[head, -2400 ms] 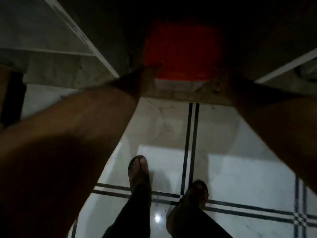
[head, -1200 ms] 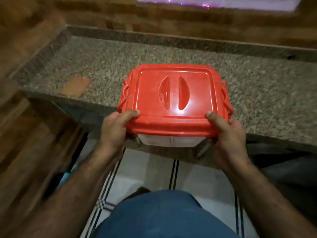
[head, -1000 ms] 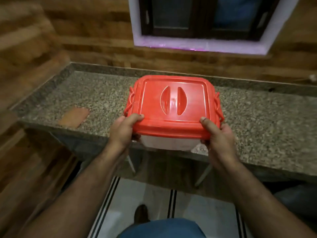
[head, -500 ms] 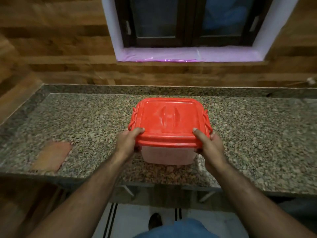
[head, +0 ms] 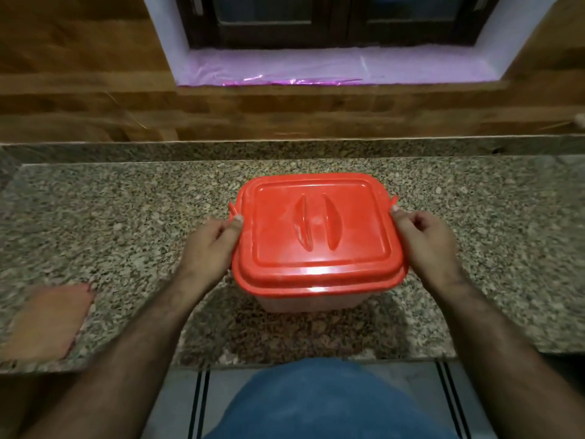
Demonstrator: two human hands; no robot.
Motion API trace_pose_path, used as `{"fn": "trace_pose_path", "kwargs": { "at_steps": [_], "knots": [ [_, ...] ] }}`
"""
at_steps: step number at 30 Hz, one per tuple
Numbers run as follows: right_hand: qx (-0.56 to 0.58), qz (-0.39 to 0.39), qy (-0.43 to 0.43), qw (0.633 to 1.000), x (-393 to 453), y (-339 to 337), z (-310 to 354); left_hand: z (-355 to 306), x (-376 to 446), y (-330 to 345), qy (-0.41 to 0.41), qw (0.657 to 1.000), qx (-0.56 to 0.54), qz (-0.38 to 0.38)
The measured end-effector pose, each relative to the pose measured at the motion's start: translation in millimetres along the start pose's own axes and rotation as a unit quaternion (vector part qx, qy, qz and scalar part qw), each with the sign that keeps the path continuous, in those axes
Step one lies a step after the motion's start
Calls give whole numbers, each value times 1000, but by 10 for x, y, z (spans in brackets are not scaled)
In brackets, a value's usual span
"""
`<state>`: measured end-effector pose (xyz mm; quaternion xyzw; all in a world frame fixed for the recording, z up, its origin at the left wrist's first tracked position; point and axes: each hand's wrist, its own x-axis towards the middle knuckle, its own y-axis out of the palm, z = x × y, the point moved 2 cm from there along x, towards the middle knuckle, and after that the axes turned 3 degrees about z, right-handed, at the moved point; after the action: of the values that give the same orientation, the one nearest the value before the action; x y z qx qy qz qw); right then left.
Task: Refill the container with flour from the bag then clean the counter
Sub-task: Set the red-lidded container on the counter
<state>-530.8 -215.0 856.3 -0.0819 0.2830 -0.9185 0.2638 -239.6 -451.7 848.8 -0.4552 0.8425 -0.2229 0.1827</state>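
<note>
A: How is the container [head: 311,301] held?

B: It is gripped at both sides. The left hand [head: 210,248] is curled at the lid's [head: 316,229] 9 o'clock edge, thumb tip laid on the rim, fingers pinched around the red side clip [head: 232,210]. The right hand [head: 425,240] is set the same way at 3 o'clock, thumb on the rim, fingers closed at the other clip [head: 394,200] (only its tip can be seen above the thumb).

A: Are the clips undone?

B: That cannot be told; they are mostly hidden by the fingers.

A: And the lid?

B: It is seated on the container, red, with two curved ridges moulded at its centre. Below it, at 6 o'clock, a strip of the pale translucent body is shown.

A: Where is the container placed?

B: It is stood upright on the counter [head: 126,223], about the middle of the speckled granite, nearer the front edge than the back. A shadow is cast beneath it toward 6 o'clock.

A: What else is seen?

B: At 8 o'clock from the container, well apart, a reddish-brown patch [head: 47,321] is seen on the granite by the front edge. At 12 o'clock a wood-look wall [head: 79,90] is raised behind the counter, with a window [head: 332,20] whose sill [head: 316,69] is covered in pinkish film. At 6 o'clock, blue clothing [head: 319,403] and tiled floor [head: 177,403] are visible.
</note>
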Motion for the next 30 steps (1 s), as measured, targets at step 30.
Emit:
{"fn": "trace_pose_path", "kwargs": {
  "at_steps": [30],
  "knots": [
    [8, 98, 46, 994, -150, -107, 196, -28, -364, 12, -69, 983, -171, 6]
  ]
}}
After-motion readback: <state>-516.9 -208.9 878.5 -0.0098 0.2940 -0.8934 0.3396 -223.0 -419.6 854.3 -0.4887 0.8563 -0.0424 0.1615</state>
